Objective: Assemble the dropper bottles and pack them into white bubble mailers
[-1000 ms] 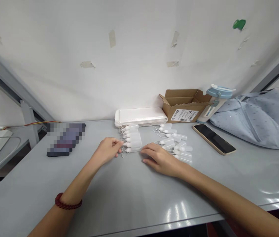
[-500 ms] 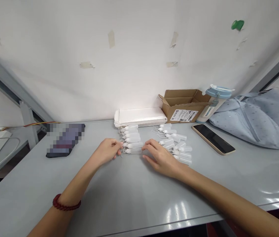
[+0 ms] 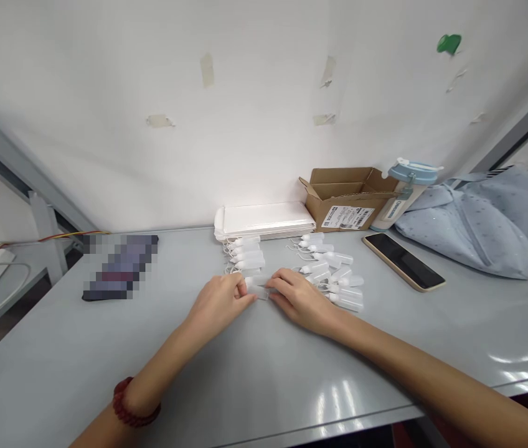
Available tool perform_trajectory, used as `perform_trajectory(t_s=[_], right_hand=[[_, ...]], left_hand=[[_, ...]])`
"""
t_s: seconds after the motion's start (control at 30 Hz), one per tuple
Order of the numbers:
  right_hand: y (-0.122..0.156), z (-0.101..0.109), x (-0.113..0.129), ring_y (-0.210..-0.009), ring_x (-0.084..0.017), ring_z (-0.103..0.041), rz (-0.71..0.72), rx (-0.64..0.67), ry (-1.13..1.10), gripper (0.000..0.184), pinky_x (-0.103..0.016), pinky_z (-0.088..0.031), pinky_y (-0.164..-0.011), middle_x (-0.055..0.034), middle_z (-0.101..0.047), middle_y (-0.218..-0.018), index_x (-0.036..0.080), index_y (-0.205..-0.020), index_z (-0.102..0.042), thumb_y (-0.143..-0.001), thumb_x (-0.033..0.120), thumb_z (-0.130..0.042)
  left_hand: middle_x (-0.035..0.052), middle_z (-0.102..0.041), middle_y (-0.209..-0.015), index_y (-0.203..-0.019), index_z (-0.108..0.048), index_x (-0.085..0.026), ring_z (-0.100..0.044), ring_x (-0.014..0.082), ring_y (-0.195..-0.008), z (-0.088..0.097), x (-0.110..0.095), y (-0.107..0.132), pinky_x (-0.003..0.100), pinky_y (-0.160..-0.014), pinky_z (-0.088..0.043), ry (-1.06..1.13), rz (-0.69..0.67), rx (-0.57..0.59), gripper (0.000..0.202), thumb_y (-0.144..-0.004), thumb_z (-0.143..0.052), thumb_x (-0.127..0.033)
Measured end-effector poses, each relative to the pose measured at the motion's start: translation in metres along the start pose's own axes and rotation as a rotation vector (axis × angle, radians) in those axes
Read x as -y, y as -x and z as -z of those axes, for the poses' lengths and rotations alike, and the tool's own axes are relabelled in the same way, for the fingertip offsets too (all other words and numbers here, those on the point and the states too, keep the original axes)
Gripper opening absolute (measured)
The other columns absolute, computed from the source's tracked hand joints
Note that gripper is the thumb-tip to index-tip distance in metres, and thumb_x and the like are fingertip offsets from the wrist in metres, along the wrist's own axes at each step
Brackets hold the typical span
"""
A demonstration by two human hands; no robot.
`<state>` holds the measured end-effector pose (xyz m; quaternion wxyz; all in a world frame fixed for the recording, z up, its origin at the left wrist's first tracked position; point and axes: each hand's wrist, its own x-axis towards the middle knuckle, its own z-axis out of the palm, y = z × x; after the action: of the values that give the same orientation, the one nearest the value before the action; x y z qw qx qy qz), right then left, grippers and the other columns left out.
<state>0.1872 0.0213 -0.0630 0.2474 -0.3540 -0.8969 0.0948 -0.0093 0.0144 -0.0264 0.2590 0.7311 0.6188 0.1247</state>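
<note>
Left hand: pinches front bottle, between hands; slack hold could let it roll.
Row: just behind; a knuckle could skew it.
Right hand: at bottle's end; cannot tell whether pinching.
Pile: beside right hand; a sweep could scatter it.

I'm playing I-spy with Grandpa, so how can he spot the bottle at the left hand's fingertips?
On the grey table, start at the white stack. Follow the left row of bottles toward you, to between the left hand and right hand. It's the frontmost bottle there, one end hidden by the left hand.
</note>
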Motion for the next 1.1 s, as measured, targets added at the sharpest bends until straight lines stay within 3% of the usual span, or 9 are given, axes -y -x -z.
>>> perform_trajectory(t_s=[0.33,0.67,0.83,0.97,1.1], right_hand=[[0.0,-0.001,0.0,-0.089,-0.02,-0.056,-0.157,-0.056,-0.148,0.019,-0.036,-0.05,-0.077,-0.0109,-0.054,-0.101,0.016,-0.104,-0.052,-0.086,0.012,-0.046],[-0.001,0.001,0.001,-0.099,-0.023,-0.055,-0.055,-0.03,-0.102,0.023,-0.041,-0.046,-0.083,-0.0105,-0.061,-0.106,0.017,-0.106,-0.053,-0.085,0.011,-0.048],[-0.004,0.03,-0.022,-0.095,-0.023,-0.057,-0.065,-0.077,0.039,0.024,-0.039,-0.045,-0.081,-0.0108,-0.064,-0.099,0.016,-0.1,-0.058,-0.085,0.007,-0.042],[-0.002,0.063,-0.042,-0.094,-0.025,-0.058,-0.265,0.064,0.145,0.023,-0.039,-0.046,-0.079,-0.0096,-0.066,-0.094,0.016,-0.097,-0.061,-0.082,0.008,-0.045],[0.002,0.074,-0.053,-0.091,-0.024,-0.059,-0.304,0.166,0.14,0.021,-0.036,-0.048,-0.075,-0.0087,-0.067,-0.093,0.016,-0.095,-0.065,-0.082,0.012,-0.048]], left_hand=[[-0.0001,-0.056,-0.061,-0.062,-0.043,-0.021,-0.048,0.0155,-0.055,-0.007,-0.01,0.006,0.024,-0.05,-0.024,-0.196,-0.003,-0.045,0.024,-0.081,-0.049,-0.036],[0.003,-0.062,-0.063,-0.071,-0.057,-0.021,-0.054,0.018,-0.058,-0.015,-0.006,0.007,0.026,-0.05,-0.02,-0.381,-0.062,-0.111,0.026,-0.087,-0.043,-0.035],[0.0021,-0.061,-0.062,-0.067,-0.055,-0.02,-0.053,0.0166,-0.057,-0.012,-0.009,0.008,0.025,-0.05,-0.021,-0.321,-0.053,-0.112,0.025,-0.086,-0.045,-0.034],[0.0008,-0.058,-0.059,-0.063,-0.051,-0.02,-0.048,0.0147,-0.054,-0.009,-0.013,0.009,0.024,-0.05,-0.021,-0.273,-0.027,-0.1,0.027,-0.085,-0.045,-0.034],[-0.0006,-0.053,-0.055,-0.06,-0.046,-0.02,-0.045,0.0136,-0.051,-0.009,-0.013,0.009,0.025,-0.05,-0.021,-0.241,-0.034,-0.105,0.03,-0.086,-0.042,-0.035]])
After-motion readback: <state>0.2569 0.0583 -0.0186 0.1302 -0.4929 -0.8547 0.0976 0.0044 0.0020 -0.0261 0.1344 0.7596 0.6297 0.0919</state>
